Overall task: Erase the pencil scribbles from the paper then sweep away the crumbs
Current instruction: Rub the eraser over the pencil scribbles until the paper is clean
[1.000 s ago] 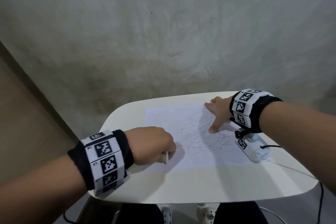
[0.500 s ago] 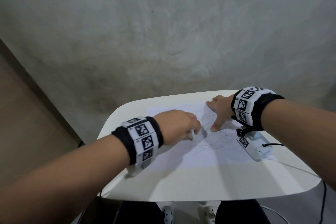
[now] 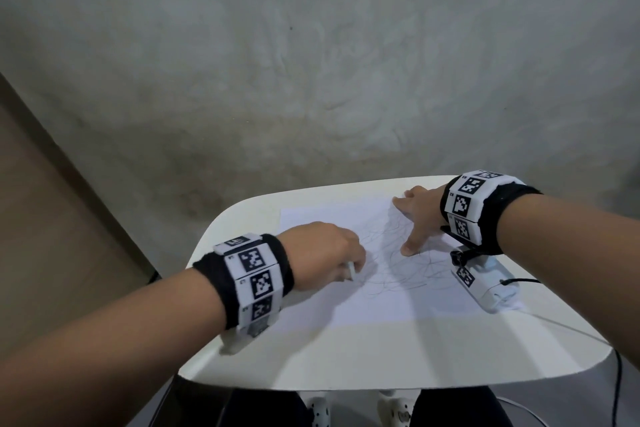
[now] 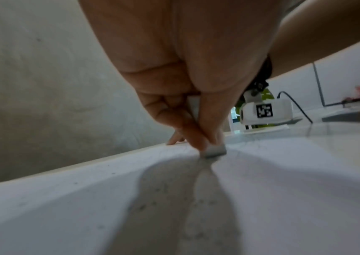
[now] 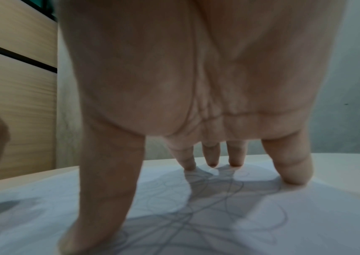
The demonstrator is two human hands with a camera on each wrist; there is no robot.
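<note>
On the desk [image 3: 381,357], the left hand [image 3: 322,255] pinches the eraser [image 4: 214,151]; the right hand [image 3: 417,218], fingers spread, pins the paper [image 3: 398,305]. Rub with short, light strokes to avoid creasing.

Most of the eraser [image 4: 214,150] is buried between the fingers [image 4: 188,131] of the left hand [image 3: 323,255], the paper [image 3: 381,302] beneath both hands is covered, and the specks near the left hand are too blurred to identify.
</note>
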